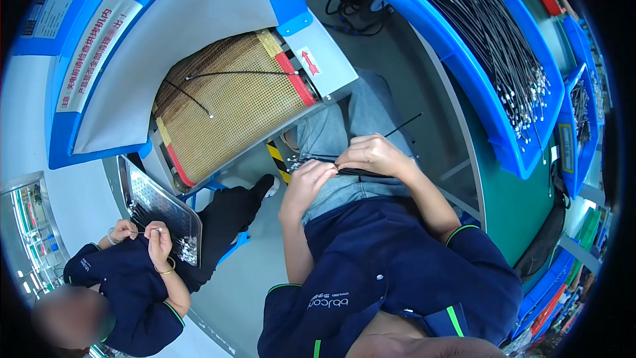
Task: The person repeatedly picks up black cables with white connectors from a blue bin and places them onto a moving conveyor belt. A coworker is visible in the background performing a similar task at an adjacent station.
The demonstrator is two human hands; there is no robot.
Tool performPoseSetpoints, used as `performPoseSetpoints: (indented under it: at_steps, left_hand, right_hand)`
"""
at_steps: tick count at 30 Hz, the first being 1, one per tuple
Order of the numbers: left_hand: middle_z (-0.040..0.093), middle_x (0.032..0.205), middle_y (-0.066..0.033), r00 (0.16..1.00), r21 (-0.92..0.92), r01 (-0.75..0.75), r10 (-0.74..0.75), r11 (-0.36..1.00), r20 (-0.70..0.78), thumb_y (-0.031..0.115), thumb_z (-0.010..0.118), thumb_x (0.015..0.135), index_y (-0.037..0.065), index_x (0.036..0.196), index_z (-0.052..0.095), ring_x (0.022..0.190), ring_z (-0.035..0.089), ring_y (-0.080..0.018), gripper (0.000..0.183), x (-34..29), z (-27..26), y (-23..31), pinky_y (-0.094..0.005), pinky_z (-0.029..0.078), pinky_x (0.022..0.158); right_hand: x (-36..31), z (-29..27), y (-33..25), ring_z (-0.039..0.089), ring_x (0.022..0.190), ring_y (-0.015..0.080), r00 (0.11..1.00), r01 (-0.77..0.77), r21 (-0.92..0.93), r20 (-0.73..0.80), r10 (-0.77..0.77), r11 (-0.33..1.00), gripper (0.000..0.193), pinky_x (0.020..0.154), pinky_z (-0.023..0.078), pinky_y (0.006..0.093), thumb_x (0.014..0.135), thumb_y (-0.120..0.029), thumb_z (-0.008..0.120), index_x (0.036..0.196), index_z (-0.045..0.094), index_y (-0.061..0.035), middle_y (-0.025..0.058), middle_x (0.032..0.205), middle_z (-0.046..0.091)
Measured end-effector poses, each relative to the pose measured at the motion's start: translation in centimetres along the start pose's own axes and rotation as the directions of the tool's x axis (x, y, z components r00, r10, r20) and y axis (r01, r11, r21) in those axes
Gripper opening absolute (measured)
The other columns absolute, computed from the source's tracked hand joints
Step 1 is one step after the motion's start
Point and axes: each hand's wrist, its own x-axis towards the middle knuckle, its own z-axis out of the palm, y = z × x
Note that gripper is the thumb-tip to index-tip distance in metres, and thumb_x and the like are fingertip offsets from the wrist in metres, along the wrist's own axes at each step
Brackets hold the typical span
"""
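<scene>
My left hand (308, 185) and my right hand (374, 154) meet over my lap, their fingertips pinched close together. Between them they grip a thin black cable (404, 124), whose free end sticks up past my right hand. The spot where the fingertips meet is too small to make out. Beneath my hands a bundle of black cables (364, 173) lies across my thighs. White connectors (296, 160) show at the bundle's left end, beside my left hand.
Ahead, a blue-and-white machine has a mesh conveyor belt (232, 103) carrying two black cables. At right, a blue bin (457, 59) full of cables stands on a green table (517, 215). At left, a co-worker holds a cable above a metal tray (156, 192).
</scene>
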Motion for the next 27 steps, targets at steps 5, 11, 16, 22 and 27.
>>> performPoseSetpoints:
  at_steps: [5, 11, 16, 22, 27]
  left_hand:
    - [0.065, 0.079, -0.0089, 0.971, 0.182, -0.196, 0.216, 0.964, -0.1, 0.011, 0.071, 0.077, 0.001, 0.086, 0.068, 0.074, 0.062, -0.023, 0.013, 0.4, -0.1, -0.5, -0.033, 0.049, 0.068]
    - [0.065, 0.081, -0.0082, 0.942, 0.275, -0.204, 0.265, 0.94, -0.206, 0.009, 0.072, 0.075, 0.002, 0.086, 0.066, 0.076, 0.062, -0.0252, 0.014, 0.6, 0.2, -0.4, -0.0359, 0.049, 0.07]
    - [0.066, 0.084, -0.0085, 0.955, 0.239, -0.11, 0.169, 0.965, -0.243, 0.007, 0.072, 0.076, 0.002, 0.089, 0.065, 0.079, 0.063, -0.0254, 0.015, 0.4, 0.7, 0.3, -0.036, 0.05, 0.072]
    - [0.066, 0.085, -0.0083, 0.943, 0.246, -0.189, 0.245, 0.951, -0.225, 0.005, 0.072, 0.076, 0.002, 0.088, 0.065, 0.078, 0.064, -0.0251, 0.015, 0.2, 1.1, -0.4, -0.0354, 0.051, 0.071]
    - [0.066, 0.082, -0.0081, 0.934, 0.241, -0.189, 0.25, 0.952, -0.257, -0.001, 0.072, 0.072, 0.002, 0.085, 0.065, 0.077, 0.064, -0.0242, 0.015, 0.5, 1.0, 0.0, -0.0336, 0.051, 0.069]
  right_hand:
    - [-0.1, 0.0, 0.0, 0.062, 0.067, 0.0209, 0.999, -0.034, 0.054, 0.016, 0.033, 0.998, 0.013, 0.058, 0.05, 0.033, 0.078, -0.021, 0.069, 0.082, 0.068, -0.0085, 0.0029, 0.075, 0.064]
    - [0.4, -0.4, -0.4, 0.063, 0.069, 0.0224, 1.0, -0.026, 0.042, -0.002, 0.026, 0.999, 0.011, 0.059, 0.051, 0.0341, 0.08, -0.018, 0.067, 0.084, 0.068, -0.008, 0.0038, 0.079, 0.063]
    - [0.1, 0.2, 0.0, 0.063, 0.07, 0.0234, 0.996, -0.051, 0.035, -0.068, 0.053, 0.998, 0.011, 0.059, 0.05, 0.0349, 0.082, -0.019, 0.066, 0.084, 0.066, -0.0082, 0.0044, 0.078, 0.062]
    - [0.1, 0.1, -0.3, 0.063, 0.071, 0.023, 0.997, -0.058, -0.004, -0.056, 0.057, 0.998, 0.011, 0.061, 0.051, 0.0341, 0.079, -0.017, 0.069, 0.083, 0.066, -0.007, 0.0048, 0.078, 0.064]
    - [0.2, 0.2, -0.4, 0.062, 0.071, 0.0246, 0.998, -0.017, -0.042, -0.065, 0.014, 0.999, 0.013, 0.06, 0.051, 0.0354, 0.08, -0.019, 0.068, 0.085, 0.065, -0.0073, 0.0053, 0.078, 0.062]
